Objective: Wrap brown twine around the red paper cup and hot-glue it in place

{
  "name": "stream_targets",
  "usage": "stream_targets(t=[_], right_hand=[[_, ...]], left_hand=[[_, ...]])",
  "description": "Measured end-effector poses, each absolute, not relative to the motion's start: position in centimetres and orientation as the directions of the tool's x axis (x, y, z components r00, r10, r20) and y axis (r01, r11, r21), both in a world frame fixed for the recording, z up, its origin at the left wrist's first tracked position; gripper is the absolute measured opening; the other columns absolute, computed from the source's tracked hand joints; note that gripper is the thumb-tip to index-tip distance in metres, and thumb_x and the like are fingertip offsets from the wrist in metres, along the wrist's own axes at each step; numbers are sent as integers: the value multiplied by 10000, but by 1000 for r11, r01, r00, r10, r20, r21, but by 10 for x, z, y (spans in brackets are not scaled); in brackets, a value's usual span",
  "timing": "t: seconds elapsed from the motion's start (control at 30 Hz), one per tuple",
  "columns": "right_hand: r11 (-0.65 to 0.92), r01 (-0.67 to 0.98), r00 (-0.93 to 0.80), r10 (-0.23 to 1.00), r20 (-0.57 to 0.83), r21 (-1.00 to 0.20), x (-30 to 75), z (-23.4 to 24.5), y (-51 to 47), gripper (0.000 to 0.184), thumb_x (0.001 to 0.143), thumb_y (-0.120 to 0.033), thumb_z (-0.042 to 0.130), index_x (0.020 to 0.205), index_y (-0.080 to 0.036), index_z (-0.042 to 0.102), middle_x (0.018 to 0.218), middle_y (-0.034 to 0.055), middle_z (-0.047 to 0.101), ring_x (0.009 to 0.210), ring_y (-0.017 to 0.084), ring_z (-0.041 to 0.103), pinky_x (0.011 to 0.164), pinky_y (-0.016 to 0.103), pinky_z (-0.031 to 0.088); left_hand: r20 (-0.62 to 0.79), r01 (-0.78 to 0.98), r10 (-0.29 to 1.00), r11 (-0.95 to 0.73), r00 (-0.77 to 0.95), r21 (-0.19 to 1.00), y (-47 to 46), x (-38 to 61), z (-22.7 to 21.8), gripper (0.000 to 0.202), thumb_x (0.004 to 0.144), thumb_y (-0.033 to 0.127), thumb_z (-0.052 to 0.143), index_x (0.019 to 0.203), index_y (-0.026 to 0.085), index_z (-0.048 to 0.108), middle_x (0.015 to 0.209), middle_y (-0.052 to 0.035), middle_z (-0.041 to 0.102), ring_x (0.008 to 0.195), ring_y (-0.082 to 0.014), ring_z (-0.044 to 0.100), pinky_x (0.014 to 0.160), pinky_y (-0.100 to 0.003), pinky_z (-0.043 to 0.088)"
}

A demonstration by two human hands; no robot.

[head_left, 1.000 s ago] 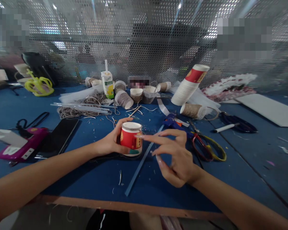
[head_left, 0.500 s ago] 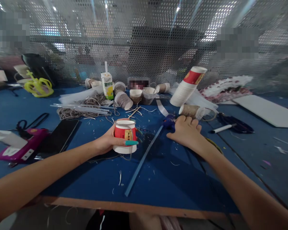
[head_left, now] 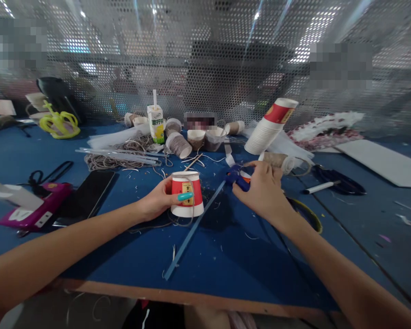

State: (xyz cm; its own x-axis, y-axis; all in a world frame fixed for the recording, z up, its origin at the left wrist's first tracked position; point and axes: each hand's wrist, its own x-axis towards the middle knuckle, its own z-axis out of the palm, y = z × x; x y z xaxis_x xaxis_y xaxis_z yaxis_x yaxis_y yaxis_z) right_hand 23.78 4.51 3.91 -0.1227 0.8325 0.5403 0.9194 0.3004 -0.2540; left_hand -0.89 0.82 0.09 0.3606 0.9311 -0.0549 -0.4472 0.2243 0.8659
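Observation:
My left hand [head_left: 159,201] is wrapped round a red and white paper cup [head_left: 187,194] that stands upside down on the blue table [head_left: 226,260]. A thin loop of string hangs over the cup's front. My right hand [head_left: 263,189] is closed on a blue glue gun [head_left: 238,178], lifted just above the table to the right of the cup. A long pale glue stick [head_left: 192,230] runs from the gun's back diagonally toward the table's near edge.
A stack of paper cups [head_left: 269,125] lies tilted at the back right, string-wrapped cups [head_left: 178,144] and a drink carton [head_left: 156,123] behind. Twine bundle [head_left: 123,153], phone [head_left: 85,194], pink case [head_left: 34,212] at left. Scissors [head_left: 304,212], a white marker [head_left: 320,187] at right. Perforated metal screen behind.
My right hand left the cup, reached right to the glue gun, closed on it and raised it with the stick. My left hand turned the cup slightly.

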Motion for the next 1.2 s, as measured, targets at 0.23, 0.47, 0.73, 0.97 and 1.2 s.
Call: stream_targets(t=[0.23, 0.47, 0.73, 0.97, 1.2], right_hand=[[891, 361, -662, 452, 597, -275, 215, 42, -8, 273, 680, -70, 467, 880, -252, 504, 1327, 5, 595, 1225, 293, 403, 965, 536, 365], [868, 389, -678, 497, 542, -309, 212, 31, -10, 264, 615, -60, 442, 801, -235, 509, 1375, -4, 556, 1215, 298, 395, 909, 527, 384], [856, 439, -596, 506, 624, -274, 213, 30, -9, 230, 653, -62, 469, 795, -239, 506, 1321, 1, 603, 1163, 307, 433, 909, 529, 370], [839, 341, -454, 542, 707, -424, 215, 34, -10, 188, 729, -85, 486, 809, -250, 527, 1100, 23, 713, 960, 263, 514, 827, 474, 428], [848, 273, -622, 515, 589, -454, 214, 33, -9, 183, 728, -103, 475, 829, -253, 507, 1220, -7, 671, 1029, 251, 465, 852, 464, 428]], left_hand=[[-20, -428, 935, 180, 354, 886, 7, -5, 0, 723, 395, 296, 924, 1026, 152, 602, 915, -55, 720, 794, -187, 682, 772, -329, 528], [29, -422, 931, 137, 365, 896, 8, -6, -2, 685, 437, 240, 913, 1032, 163, 582, 926, -35, 706, 821, -185, 671, 781, -316, 518], [-7, -411, 939, 157, 344, 898, 6, -6, -1, 684, 455, 214, 906, 1055, 176, 579, 940, -35, 709, 844, -189, 672, 808, -333, 516], [30, -383, 913, 140, 406, 913, 7, -7, -3, 650, 501, 217, 886, 1074, 180, 582, 999, -64, 710, 914, -235, 674, 858, -391, 501], [49, -375, 875, 155, 481, 914, 8, -11, -4, 652, 479, 208, 893, 1072, 194, 620, 1069, -64, 703, 947, -214, 665, 883, -352, 498]])
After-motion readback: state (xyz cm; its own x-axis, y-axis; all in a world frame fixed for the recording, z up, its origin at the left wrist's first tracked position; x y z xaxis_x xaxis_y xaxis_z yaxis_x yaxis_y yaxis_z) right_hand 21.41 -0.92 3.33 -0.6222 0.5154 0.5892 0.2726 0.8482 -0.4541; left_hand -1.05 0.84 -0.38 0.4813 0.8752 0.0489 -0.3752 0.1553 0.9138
